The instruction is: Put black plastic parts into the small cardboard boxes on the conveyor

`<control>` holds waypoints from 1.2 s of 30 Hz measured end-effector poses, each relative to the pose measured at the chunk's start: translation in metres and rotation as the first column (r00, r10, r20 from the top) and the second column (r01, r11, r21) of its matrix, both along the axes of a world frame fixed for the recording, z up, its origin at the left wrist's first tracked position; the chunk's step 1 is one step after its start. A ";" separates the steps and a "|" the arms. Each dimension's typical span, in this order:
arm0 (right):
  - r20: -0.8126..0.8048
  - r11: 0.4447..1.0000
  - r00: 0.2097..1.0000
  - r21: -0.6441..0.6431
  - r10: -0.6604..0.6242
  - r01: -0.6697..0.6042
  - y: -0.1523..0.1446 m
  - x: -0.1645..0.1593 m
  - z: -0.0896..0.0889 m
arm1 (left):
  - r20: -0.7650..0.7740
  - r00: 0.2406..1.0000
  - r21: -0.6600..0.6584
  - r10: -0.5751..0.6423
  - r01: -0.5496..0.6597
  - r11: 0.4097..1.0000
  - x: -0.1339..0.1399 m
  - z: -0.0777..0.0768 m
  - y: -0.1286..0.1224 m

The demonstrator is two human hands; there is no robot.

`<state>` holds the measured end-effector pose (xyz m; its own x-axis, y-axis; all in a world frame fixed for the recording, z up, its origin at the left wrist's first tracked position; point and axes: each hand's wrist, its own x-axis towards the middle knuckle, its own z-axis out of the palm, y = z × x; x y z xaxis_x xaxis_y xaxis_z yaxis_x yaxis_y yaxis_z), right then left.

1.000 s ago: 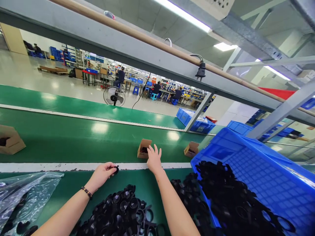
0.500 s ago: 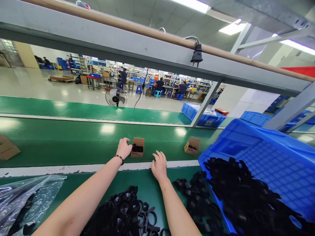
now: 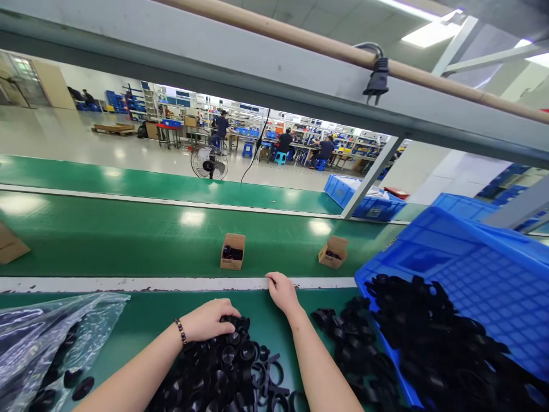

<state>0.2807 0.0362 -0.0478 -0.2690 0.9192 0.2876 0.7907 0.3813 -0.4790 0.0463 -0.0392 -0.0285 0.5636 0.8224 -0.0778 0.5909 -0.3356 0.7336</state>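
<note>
My left hand (image 3: 212, 320), with a beaded bracelet at the wrist, is at the top of a pile of round black plastic parts (image 3: 214, 377). Its thumb and fingers curl around a black part there, partly hidden. My right hand (image 3: 283, 290) rests by the white strip (image 3: 171, 284) along the belt's near edge. Its fingers are curled in, and nothing shows in them. Beyond the hands, an open small cardboard box (image 3: 232, 263) with black parts inside stands on the green belt (image 3: 128, 240). Black ring-shaped parts (image 3: 274, 372) lie between my forearms.
A second small box (image 3: 332, 260) stands further right on the belt. The tilted blue crate (image 3: 429, 229) on the right holds many black parts, with more heaped beside it (image 3: 347, 332). A clear plastic bag (image 3: 98, 315) lies left. A metal beam with a hanging plug (image 3: 377, 77) crosses above.
My left hand has left the cardboard box and come down to the pile of black parts. My right hand's fingers, spread before, have curled in. The view has shifted slightly.
</note>
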 end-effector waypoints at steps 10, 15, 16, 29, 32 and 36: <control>-0.038 0.709 0.894 -0.595 0.446 -0.379 -0.030 -0.032 0.025 | -0.079 0.996 0.079 0.044 -0.038 0.996 0.007 -0.013 0.004; -0.005 0.683 0.875 -0.623 0.483 -0.381 -0.031 -0.035 0.025 | -0.090 0.996 0.160 -0.004 0.018 0.987 0.010 -0.014 0.003; 0.001 0.693 0.883 -0.619 0.470 -0.368 -0.030 -0.033 0.025 | -0.078 0.997 0.154 -0.021 0.033 0.987 0.011 -0.015 0.004; 0.146 0.868 0.963 -0.478 0.227 -0.132 -0.024 -0.006 0.051 | 0.425 0.809 -0.428 0.406 -0.216 0.878 -0.014 -0.024 0.027; 0.120 0.925 0.982 -0.368 0.148 -0.094 -0.029 0.011 0.074 | 0.430 0.798 -0.471 0.422 -0.200 0.859 -0.015 -0.018 0.026; 0.203 0.971 0.979 -0.235 0.009 0.040 -0.034 0.043 0.099 | 0.439 0.809 -0.466 0.390 -0.166 0.869 -0.015 -0.014 0.021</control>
<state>0.3236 0.0025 0.0508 -0.2842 0.9588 0.0024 0.8847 0.2632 -0.3848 0.0318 -0.0184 -0.0422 0.3634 0.9108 -0.1957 0.1203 0.1625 0.9794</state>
